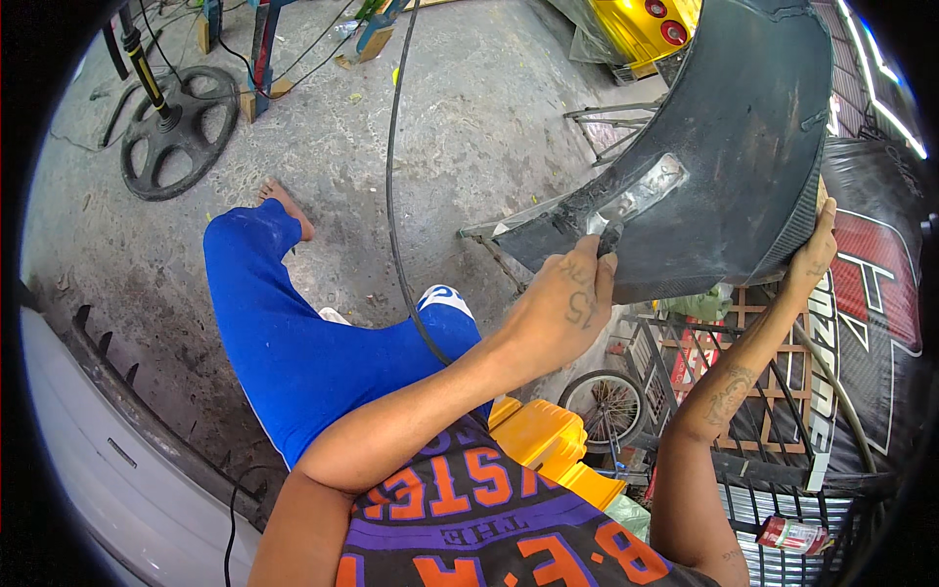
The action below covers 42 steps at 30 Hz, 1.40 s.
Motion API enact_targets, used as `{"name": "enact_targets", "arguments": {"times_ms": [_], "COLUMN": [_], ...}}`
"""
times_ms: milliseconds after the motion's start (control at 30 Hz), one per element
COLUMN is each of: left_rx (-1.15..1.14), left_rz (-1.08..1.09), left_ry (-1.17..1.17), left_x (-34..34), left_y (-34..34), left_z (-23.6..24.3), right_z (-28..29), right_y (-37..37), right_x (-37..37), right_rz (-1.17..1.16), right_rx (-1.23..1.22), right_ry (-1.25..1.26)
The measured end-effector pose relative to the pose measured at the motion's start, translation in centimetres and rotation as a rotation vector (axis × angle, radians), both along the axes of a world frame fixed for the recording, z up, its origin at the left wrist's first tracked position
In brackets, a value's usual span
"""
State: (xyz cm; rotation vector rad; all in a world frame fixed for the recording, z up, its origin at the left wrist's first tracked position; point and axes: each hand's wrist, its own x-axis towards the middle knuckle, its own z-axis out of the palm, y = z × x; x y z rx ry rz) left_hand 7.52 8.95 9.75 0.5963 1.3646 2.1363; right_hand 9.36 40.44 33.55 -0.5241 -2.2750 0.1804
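My left hand (577, 298) is closed round a small dark-handled scraper (607, 233) with a pale blade, held against a large curved black panel (729, 132). The panel has a fine carbon-like weave along its lower and right edges. A pale, smeared patch (650, 186) lies on its face just above the blade. My right hand (812, 249) grips the panel's right edge, fingers wrapped on it. The panel's lower left corner rests by a thin metal stand (504, 256). My blue-clad legs are bent below, with one bare foot on the concrete.
A hanging cable (393, 166) runs down past my left arm. Around me are a pole on a spoked base (176, 137), painted stands (262, 68), a yellow car body (631, 29), a yellow plastic object (538, 435), a bicycle wheel (602, 411), black racks, a banner (861, 372) and a silver car (108, 470).
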Motion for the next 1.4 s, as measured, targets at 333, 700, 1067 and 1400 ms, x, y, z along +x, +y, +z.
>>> {"name": "enact_targets", "arguments": {"times_ms": [333, 700, 1067, 1400], "left_rx": [-0.038, -0.059, -0.114, -0.191], "left_rz": [-0.032, -0.128, -0.099, -0.096], "left_ry": [-0.035, -0.107, -0.105, -0.056], "left_x": [-0.3, -0.6, -1.3, -1.1], "left_y": [-0.6, -0.9, -1.6, -1.2], "left_z": [0.5, 0.5, 1.5, 2.2], "right_z": [-0.5, -0.4, -0.8, -1.2], "right_y": [-0.8, 0.5, 1.2, 1.8], "right_x": [0.2, 0.1, -0.1, 0.3], "right_rz": [0.093, 0.177, 0.198, 0.059], "right_rx": [0.103, 0.224, 0.520, 0.380], "right_ry": [0.018, -0.029, 0.011, -0.177]}}
